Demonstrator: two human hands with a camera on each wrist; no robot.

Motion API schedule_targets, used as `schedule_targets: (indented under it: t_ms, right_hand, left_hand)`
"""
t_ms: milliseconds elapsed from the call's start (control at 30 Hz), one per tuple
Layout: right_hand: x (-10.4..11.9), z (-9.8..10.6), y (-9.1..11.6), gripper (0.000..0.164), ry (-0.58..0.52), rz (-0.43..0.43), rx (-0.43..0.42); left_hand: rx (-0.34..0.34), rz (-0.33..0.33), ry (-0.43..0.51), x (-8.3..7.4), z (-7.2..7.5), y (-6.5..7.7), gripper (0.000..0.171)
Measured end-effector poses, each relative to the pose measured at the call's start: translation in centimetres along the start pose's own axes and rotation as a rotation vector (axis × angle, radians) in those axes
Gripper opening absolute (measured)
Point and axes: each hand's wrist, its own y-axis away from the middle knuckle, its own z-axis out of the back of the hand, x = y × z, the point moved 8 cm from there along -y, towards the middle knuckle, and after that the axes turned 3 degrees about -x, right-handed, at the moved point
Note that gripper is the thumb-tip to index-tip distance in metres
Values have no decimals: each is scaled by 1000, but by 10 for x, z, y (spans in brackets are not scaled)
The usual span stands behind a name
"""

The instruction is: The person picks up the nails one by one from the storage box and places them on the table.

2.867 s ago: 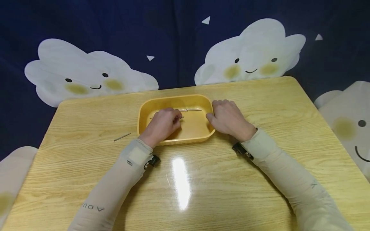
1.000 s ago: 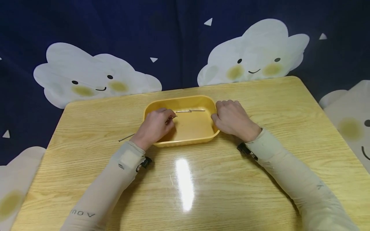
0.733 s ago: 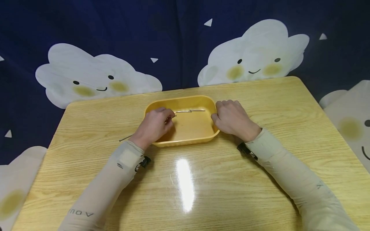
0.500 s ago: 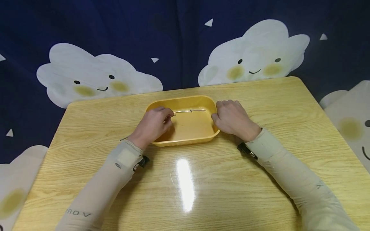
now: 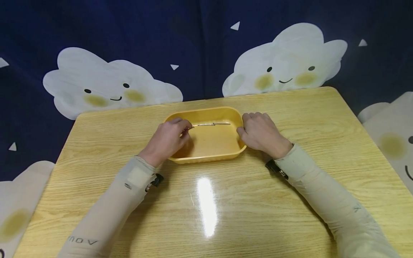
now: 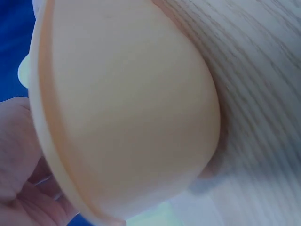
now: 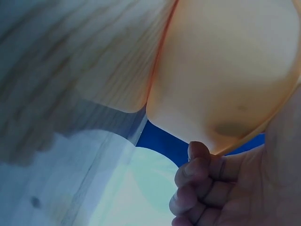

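A yellow plastic tray (image 5: 213, 143) stands on the table in the head view. My left hand (image 5: 168, 138) reaches over its left end, thumb and fingers pinching a thin metal nail (image 5: 191, 127); most of that nail is hidden by the fingers. Two more nails, one nearer the middle (image 5: 205, 124) and another nail (image 5: 222, 123) to its right, lie end to end along the tray's far side. My right hand (image 5: 262, 134) grips the tray's right rim, thumb inside. In the right wrist view, the curled fingers (image 7: 193, 174) show outside the tray wall.
The wood-grain table (image 5: 258, 208) extends around the tray, with a bright light reflection in front. Behind its far edge hangs a dark blue cloth (image 5: 200, 43) with smiling clouds. Black wrist cameras sit under both sleeves.
My left hand has drawn left across the tray with its nail. A loose nail on the table left of the tray is now covered by my left wrist. The right hand keeps its grip.
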Motion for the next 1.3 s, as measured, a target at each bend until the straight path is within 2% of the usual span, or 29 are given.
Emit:
schedule_targets:
  t_ms: [300,833,1300]
  right_hand:
    - [-1,-2,0,26,-2,-17,25]
    - [-1,-4,-1,25,-11,-19,35]
    - [-2,-4,-1,25,-16,-37,60]
  left_hand:
    - [-39,-32,-19,2,11,6,20]
    - [-50,-33,-16,8,22,12,18]
    - [-79,-66,-45,10,30,17,19]
